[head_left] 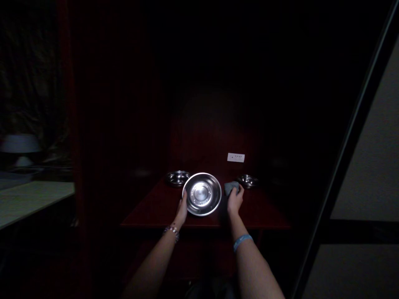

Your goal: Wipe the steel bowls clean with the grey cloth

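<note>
A shiny round metal basin (201,194) is tilted so that its inside faces me. My left hand (183,211) grips its left rim, with the thumb on the front and the other fingers hidden behind. Just right of the basin, apart from it, my right hand (235,201) is closed around a folded grey cloth (231,187). Two more metal basins rest at the back of the dark red tabletop (149,216): one basin (178,178) behind my left hand, partly covered by the held one, and another basin (248,181) beyond my right hand.
On the back wall is a white socket panel (236,158). Dark red side walls enclose the table. To the left stand a pale table (37,197) and a white lamp (21,144). A slanted dark frame edge (350,137) runs along the right. The light is dim.
</note>
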A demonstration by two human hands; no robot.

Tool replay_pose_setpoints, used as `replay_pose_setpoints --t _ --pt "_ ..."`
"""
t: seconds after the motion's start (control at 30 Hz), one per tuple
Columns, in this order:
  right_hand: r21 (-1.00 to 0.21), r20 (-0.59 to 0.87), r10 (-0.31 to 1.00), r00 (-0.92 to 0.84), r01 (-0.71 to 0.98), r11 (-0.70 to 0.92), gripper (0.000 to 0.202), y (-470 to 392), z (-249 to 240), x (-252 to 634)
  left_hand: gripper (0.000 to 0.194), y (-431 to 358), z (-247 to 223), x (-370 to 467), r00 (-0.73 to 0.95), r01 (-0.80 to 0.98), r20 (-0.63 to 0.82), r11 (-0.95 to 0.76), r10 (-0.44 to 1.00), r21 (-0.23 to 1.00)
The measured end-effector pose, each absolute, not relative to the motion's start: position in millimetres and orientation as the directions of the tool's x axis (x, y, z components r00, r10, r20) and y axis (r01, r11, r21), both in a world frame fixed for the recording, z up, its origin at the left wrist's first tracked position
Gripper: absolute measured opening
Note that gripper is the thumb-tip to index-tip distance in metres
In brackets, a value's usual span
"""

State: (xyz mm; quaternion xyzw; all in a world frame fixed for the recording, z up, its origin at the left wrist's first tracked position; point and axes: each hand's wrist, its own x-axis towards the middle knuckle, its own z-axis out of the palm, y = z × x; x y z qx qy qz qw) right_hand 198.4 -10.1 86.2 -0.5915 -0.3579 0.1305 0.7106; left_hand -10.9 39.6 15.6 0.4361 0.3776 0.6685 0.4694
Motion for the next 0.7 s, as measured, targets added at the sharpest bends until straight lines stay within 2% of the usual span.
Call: replay_pose_setpoints --t 0.07,0.17,0.3,0.4,0.53,0.7 --pt "-0.952 0.297 0.600 0.742 0.184 0.244 0.053 -7 82 203 0.067 43 13 -11 -0.217 -0.303 0.204 -0.265 0.955 0.915" --pt "-0.945 0.314 0.619 0.720 0.177 0.274 0.053 -5 81 202 0.064 43 14 -9 -0.228 -0.311 0.222 -0.287 0.948 0.906" --pt "-0.918 0.394 0.702 0.594 0.299 0.262 0.053 -3 77 194 0.062 38 18 -8 -0.209 -0.351 0.272 -0.331 0.940 0.876" --pt "-0.899 0.373 0.807 0.457 0.395 0.191 0.050 0 68 188 0.062 36 22 -7 -0.204 -0.370 0.246 -0.307 0.948 0.877" --pt "-0.924 0.250 0.922 0.296 0.358 0.136 0.052 3 60 187 0.061 34 24 -7 -0.212 -0.384 0.220 -0.288 0.952 0.877" --pt "-0.920 0.304 0.916 0.263 0.329 0.211 0.047 4 60 193 0.055 37 23 -7 -0.248 -0.419 0.238 -0.326 0.939 0.848"
